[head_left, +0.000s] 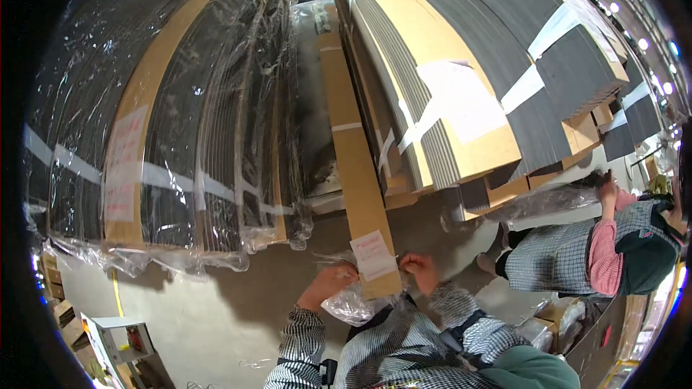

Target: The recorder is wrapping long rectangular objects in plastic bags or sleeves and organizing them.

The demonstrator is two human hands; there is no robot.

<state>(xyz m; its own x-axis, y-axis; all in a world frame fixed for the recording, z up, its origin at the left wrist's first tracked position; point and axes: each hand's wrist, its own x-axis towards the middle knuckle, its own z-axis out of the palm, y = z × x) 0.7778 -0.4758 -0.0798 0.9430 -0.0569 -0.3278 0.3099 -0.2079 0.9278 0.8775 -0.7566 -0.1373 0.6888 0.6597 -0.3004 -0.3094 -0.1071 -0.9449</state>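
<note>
A long narrow cardboard-wrapped bundle (pixel 355 166) stands on end in front of me, with a white label (pixel 373 254) near its lower end. My left hand (pixel 328 284) grips crumpled clear plastic film (pixel 351 305) at the bundle's lower left. My right hand (pixel 420 271) pinches the bundle's lower right edge beside the label. Both my sleeves are checked black and white.
A film-wrapped stack of dark sheets (pixel 180 122) leans at the left, and another taped stack of sheets (pixel 490 65) leans at the right. Another person (pixel 613 245) in a checked apron and pink sleeves reaches at the right stack. Boxes (pixel 108 338) sit at lower left.
</note>
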